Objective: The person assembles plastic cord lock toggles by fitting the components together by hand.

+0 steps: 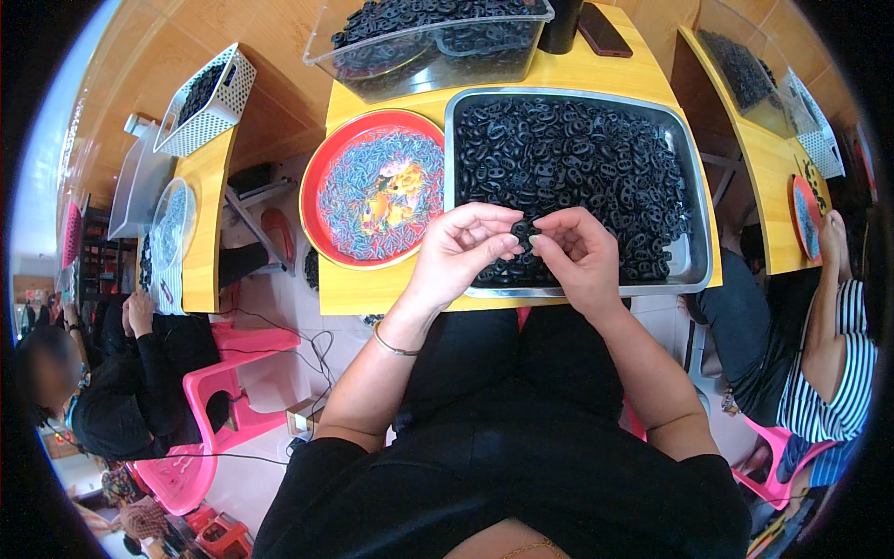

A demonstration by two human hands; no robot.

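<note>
Between my two hands, over the near edge of a metal tray (452, 158), is a small black plastic piece (524, 230). My left hand (466, 250) pinches it between thumb and fingers from the left. From the other side, my right hand (579, 256) grips it the same way. The tray beneath is filled with many similar black pieces with holes (577, 168). To the left of it stands a round red tray (313, 186) holding many small, thin bluish-grey pieces (358, 191), with a flower pattern showing through.
A clear plastic bin (410, 70) of black pieces stands at the back of the yellow table (372, 287), near a dark phone-like slab (603, 30) and a black cylinder (560, 28). People sit at tables on both sides. A pink chair (228, 401) and cables are at the left.
</note>
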